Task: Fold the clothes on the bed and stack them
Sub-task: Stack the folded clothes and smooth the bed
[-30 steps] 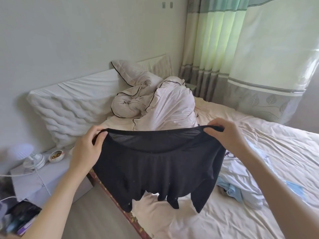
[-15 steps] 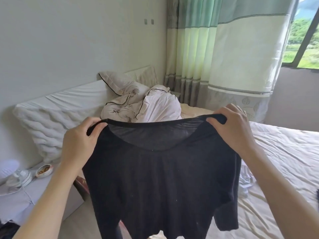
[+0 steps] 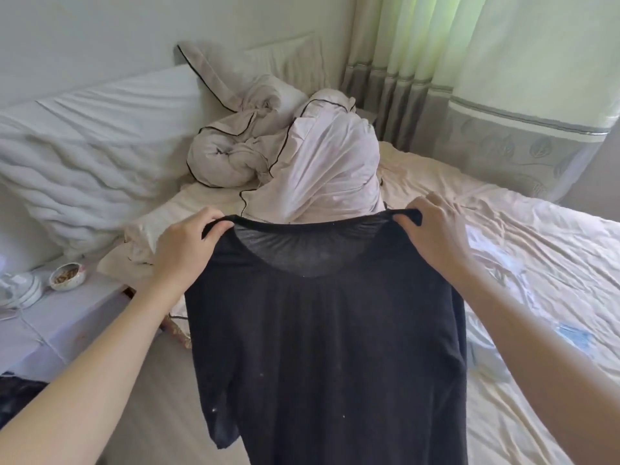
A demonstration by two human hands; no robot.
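Fingers of left hand (image 3: 183,245) and right hand (image 3: 436,234) pinch the thin black knit T-shirt's (image 3: 322,330) shoulders; uneven lowering toward twelve o'clock risks wrinkles.

Black shirt (image 3: 322,347); cream bed sheet (image 3: 536,263); pale pink duvet (image 3: 322,169), black piping; green-white curtain (image 3: 469,62), grey leaf-patterned band.

left hand (image 3: 183,245) grips black shirt (image 3: 322,330) at one shoulder; right hand (image 3: 436,234) grips the other | shirt hangs over bed (image 3: 536,263)
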